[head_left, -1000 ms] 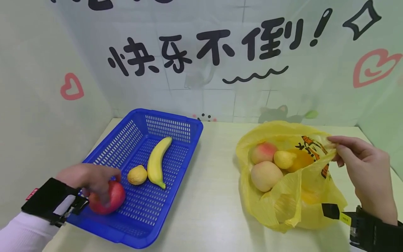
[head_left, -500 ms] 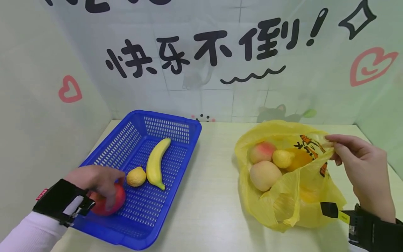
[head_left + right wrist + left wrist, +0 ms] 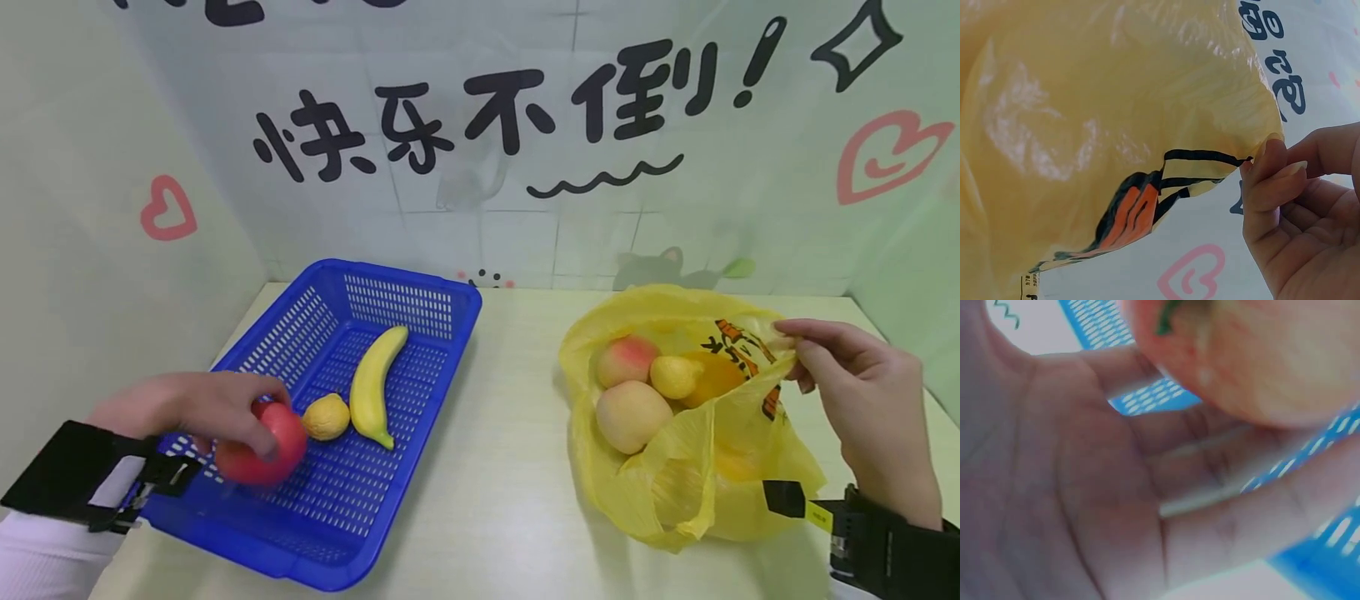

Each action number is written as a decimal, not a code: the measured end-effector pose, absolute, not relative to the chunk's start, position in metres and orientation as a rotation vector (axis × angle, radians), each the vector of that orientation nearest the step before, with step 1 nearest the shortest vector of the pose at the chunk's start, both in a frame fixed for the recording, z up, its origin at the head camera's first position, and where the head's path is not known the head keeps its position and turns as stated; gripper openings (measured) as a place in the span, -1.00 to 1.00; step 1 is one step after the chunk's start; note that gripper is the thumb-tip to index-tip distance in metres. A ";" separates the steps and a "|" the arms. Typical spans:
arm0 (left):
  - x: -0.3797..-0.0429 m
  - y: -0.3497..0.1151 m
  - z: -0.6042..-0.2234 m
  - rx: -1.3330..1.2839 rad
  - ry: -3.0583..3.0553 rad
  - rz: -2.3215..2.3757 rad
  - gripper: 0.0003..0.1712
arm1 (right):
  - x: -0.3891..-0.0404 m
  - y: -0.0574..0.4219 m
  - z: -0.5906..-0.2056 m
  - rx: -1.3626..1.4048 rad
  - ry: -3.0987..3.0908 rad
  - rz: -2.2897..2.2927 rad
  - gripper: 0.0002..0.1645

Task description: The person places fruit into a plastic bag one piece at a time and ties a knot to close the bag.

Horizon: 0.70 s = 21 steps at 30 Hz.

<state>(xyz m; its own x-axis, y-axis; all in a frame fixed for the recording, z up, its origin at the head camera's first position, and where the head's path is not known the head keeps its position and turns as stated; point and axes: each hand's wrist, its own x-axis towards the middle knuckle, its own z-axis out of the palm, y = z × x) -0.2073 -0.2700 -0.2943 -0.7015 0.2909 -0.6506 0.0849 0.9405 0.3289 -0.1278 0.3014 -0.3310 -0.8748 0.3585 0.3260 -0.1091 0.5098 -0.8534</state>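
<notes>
My left hand (image 3: 213, 408) grips a red apple (image 3: 288, 450) over the near left part of the blue plastic basket (image 3: 315, 575). In the left wrist view the apple (image 3: 1260, 362) shows a green stem and lies against the curled fingers. Beside it in the basket are a small lemon (image 3: 327, 417) and a banana (image 3: 372, 383). My right hand (image 3: 873, 392) pinches the rim of a yellow plastic bag (image 3: 637, 517), pulling its mouth to the right. Inside the bag lie a peach (image 3: 628, 361), a pale round fruit (image 3: 633, 418) and a lemon (image 3: 675, 377).
A pale table (image 3: 510, 450) lies between basket and bag. Behind it stands a backdrop (image 3: 480, 242) with black lettering, and side panels close in the left and right. An orange-yellow shape (image 3: 716, 383) shows inside the bag, partly covered.
My left hand has settled its grip round the apple and raised it a little, shifting slightly left at the wrist. My right hand keeps its pinch on the bag.
</notes>
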 end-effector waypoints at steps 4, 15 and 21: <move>-0.208 -0.271 -0.284 0.304 2.299 0.495 -0.27 | -0.128 0.301 -0.330 -0.183 -2.280 1.356 -0.72; -0.208 -0.247 -0.261 0.465 2.217 0.638 -0.20 | -0.127 0.299 -0.330 -0.170 -2.285 1.354 -0.72; -0.208 -0.216 -0.245 0.664 2.229 0.700 -0.25 | -0.128 0.298 -0.329 -0.183 -2.320 1.334 -0.68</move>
